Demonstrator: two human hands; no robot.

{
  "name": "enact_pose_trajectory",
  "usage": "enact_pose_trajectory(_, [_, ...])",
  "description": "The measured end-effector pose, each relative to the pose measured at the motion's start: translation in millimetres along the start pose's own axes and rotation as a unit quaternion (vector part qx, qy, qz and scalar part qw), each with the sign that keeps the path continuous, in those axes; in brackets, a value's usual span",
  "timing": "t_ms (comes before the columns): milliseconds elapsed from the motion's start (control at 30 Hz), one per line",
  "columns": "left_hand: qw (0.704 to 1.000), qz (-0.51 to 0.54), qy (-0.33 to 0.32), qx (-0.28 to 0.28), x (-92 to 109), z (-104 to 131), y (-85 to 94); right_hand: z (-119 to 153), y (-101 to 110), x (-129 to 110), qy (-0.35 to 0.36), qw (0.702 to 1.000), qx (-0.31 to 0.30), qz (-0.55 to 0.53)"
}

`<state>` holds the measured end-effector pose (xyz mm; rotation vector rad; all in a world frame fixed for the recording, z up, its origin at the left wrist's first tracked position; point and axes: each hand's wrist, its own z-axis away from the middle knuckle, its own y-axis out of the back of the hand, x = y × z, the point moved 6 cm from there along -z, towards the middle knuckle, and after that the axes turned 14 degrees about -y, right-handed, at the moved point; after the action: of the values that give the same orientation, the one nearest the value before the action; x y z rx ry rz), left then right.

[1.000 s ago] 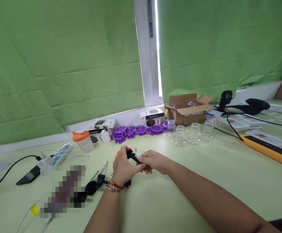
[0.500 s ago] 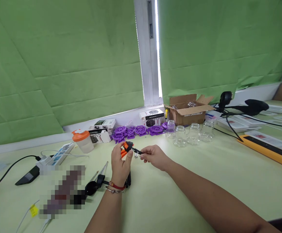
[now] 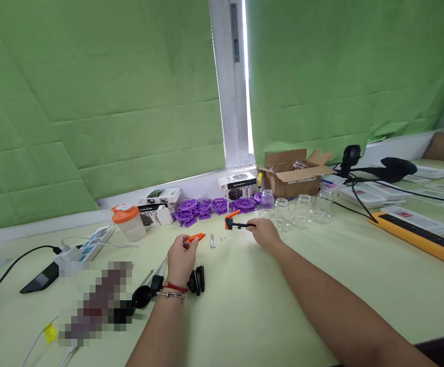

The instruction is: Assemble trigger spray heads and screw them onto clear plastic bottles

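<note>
My right hand [image 3: 265,233] is closed on the thin black handle of a black-and-orange tool [image 3: 228,223], its head pointing left above the table. My left hand [image 3: 181,257] has its fingers pinched together at the near end of some slim orange plastic parts [image 3: 197,237]; whether these are lifted off the table is hard to see. Between the hands lie a few metal screws [image 3: 212,240] and some tiny metal pieces [image 3: 222,238]. Several black cylindrical grips [image 3: 196,280] lie beside my left wrist. Left of that wrist are black parts with metal rods [image 3: 145,294].
Along the back stand purple plastic parts [image 3: 187,209], small printed boxes [image 3: 156,214], clear glass jars [image 3: 303,211] and an open cardboard box [image 3: 296,183]. At left are an orange-lidded cup [image 3: 132,227], a power strip [image 3: 98,242] and cables. A yellow-orange bar [image 3: 416,239] lies right.
My right hand has drawn the black-and-orange tool away to the right, out of my left hand. My left hand has let go of it and now pinches at the orange parts.
</note>
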<state>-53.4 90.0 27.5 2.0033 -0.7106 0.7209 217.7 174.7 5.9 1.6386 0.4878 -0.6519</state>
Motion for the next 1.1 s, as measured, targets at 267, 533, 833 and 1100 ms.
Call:
enact_pose_trajectory(267, [0.952,-0.240,0.016,-0.188,-17,-1,1.2,-19,-6,29,-0.049,0.995,-0.028,0.081])
enact_pose_trajectory(533, [0.931,-0.242,0.012,-0.272,-11,9,-7.3,-16,-5,26,-0.055,0.989,-0.040,0.135])
enact_pose_trajectory(833, [0.927,-0.295,0.020,-0.231,-10,2,11.5,3,4,-2,-0.002,0.983,0.019,0.182])
enact_pose_trajectory(1100, [0.904,-0.350,0.017,-0.246,-8,4,15.3,80,-60,-73,0.210,0.962,-0.101,0.145])
